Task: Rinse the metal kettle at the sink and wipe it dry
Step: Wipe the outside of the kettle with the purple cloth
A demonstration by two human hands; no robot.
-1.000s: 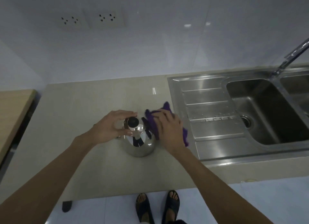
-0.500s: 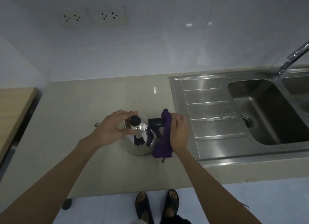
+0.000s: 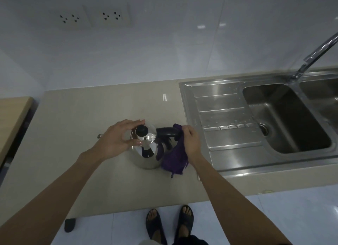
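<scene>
A shiny metal kettle (image 3: 146, 157) with a black lid knob and a black handle (image 3: 167, 131) stands upright on the beige counter (image 3: 82, 127), just left of the sink. My left hand (image 3: 118, 137) cups its lid and upper left side, steadying it. My right hand (image 3: 190, 142) holds a purple cloth (image 3: 174, 158) against the kettle's right side, by the end of the handle. The cloth hangs down to the counter. The short spout tip pokes out to the left of my left hand.
The steel sink (image 3: 289, 116) with its ribbed drainboard (image 3: 230, 127) lies to the right, and the tap (image 3: 318, 52) arches over the basin. A wooden surface (image 3: 12, 113) adjoins the counter at far left. Two wall sockets (image 3: 95, 18) sit on the tiled wall.
My right hand slid the cloth from the top of the kettle near the handle down its right side, uncovering the black handle. The left hand stayed on the lid.
</scene>
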